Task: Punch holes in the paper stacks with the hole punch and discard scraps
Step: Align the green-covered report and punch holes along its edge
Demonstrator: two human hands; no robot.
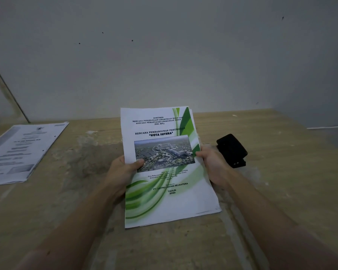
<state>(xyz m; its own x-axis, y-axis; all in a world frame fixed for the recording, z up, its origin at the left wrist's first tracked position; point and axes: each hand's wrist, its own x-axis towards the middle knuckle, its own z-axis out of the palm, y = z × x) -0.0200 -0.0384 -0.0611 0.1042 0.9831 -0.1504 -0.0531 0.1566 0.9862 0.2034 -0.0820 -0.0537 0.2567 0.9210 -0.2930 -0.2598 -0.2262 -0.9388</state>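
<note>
I hold a paper stack (pixel 164 203) with a white and green cover and an aerial photo, upright and tilted above the table. My left hand (pixel 123 172) grips its left edge, thumb on the cover. My right hand (pixel 213 164) grips its right edge, thumb on the cover. A black hole punch (pixel 231 150) lies on the table just behind my right hand, untouched.
A second paper stack (pixel 20 152) with printed text and two punched holes along its right edge lies flat at the far left of the worn wooden table (pixel 281 172). A plain wall (pixel 164 55) rises right behind the table.
</note>
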